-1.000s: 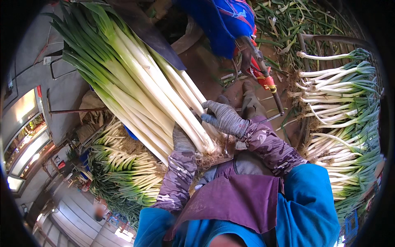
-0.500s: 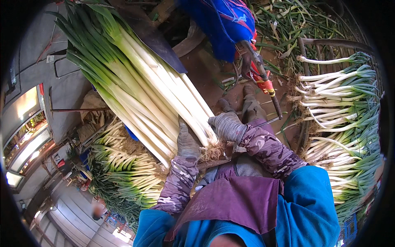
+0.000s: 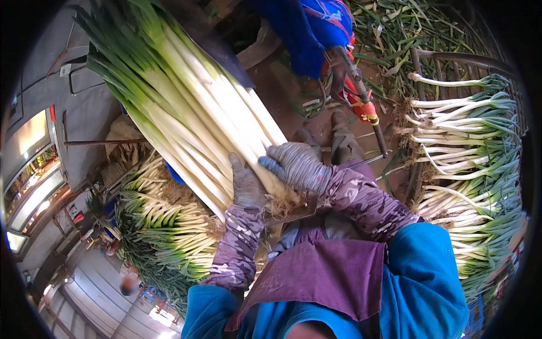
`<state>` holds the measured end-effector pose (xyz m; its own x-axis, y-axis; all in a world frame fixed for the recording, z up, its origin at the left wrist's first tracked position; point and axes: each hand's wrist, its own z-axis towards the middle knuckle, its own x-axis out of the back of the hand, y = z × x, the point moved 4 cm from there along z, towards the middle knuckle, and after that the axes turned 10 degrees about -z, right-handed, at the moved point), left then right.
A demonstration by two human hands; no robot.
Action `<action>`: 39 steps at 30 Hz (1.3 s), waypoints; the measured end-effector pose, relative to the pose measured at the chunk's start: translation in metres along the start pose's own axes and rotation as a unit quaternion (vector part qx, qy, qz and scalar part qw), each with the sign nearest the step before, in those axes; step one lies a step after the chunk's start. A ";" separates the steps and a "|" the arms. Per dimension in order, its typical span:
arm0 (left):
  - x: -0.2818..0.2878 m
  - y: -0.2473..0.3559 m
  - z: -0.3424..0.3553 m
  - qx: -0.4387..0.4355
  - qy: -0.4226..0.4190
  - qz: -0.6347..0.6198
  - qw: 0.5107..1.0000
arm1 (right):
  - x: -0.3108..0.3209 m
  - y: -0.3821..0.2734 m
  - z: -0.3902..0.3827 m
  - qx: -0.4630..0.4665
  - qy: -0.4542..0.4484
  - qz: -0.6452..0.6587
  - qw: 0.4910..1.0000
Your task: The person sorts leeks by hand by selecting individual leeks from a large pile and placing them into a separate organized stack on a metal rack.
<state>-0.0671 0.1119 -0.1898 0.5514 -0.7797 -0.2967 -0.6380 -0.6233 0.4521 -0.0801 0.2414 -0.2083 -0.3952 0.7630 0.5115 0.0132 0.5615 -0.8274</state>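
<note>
A row of long green onions (image 3: 186, 96) with thick white stalks and dark green tops slants from the upper left toward my lap. Their rooted ends lie close to my body. My left hand (image 3: 248, 185), in a grey glove, is around the lower left side of the nearest stalks, its thumb up and other fingers partly hidden. From the right, my right hand (image 3: 299, 166), gloved too, closes over the white lower stalks just above the roots (image 3: 282, 202). Its bluish fingertips curl over the front stalk.
Smaller green onions (image 3: 451, 138) are piled on a rack at the right. Another heap (image 3: 175, 226) lies at the lower left. A metal bar (image 3: 361, 96) wrapped in red and yellow juts in beside a blue cloth (image 3: 333, 25). Loose leaves (image 3: 406, 39) litter the far ground.
My right hand has shifted left and further over the stalks, fingers now curled across them. My left hand has moved slightly left and up, and the root ends have shifted a little left.
</note>
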 end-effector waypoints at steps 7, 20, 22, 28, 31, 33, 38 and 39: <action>0.025 -0.003 0.006 0.109 -0.172 -0.128 0.971 | -0.019 0.008 -0.011 -0.029 -0.107 0.024 0.993; 0.016 -0.012 -0.004 0.050 0.009 -0.035 0.998 | -0.034 0.078 -0.018 -0.112 -0.078 0.114 0.984; 0.009 -0.011 -0.010 0.049 0.007 -0.014 0.999 | -0.038 0.080 -0.018 -0.077 -0.097 0.066 0.990; 0.012 -0.010 -0.023 0.094 -0.006 -0.022 0.995 | -0.044 0.079 -0.016 -0.019 -0.055 0.179 0.982; 0.012 -0.015 -0.029 0.097 -0.023 0.025 0.995 | -0.058 0.084 -0.018 -0.028 -0.062 0.115 0.991; 0.021 -0.023 -0.029 0.093 -0.012 0.010 0.996 | -0.051 0.078 -0.027 -0.043 -0.069 0.053 0.995; 0.026 -0.021 -0.033 0.086 -0.006 0.034 0.996 | -0.027 0.057 -0.034 -0.127 -0.035 0.027 0.991; 0.026 -0.022 -0.032 0.081 -0.001 0.017 0.997 | -0.025 0.052 -0.030 -0.108 -0.050 0.015 0.993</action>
<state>-0.0218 0.1073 -0.1807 0.5265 -0.8010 -0.2851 -0.7354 -0.5973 0.3201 -0.0421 0.2616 -0.2572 -0.4812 0.7507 0.4526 0.2191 0.6030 -0.7671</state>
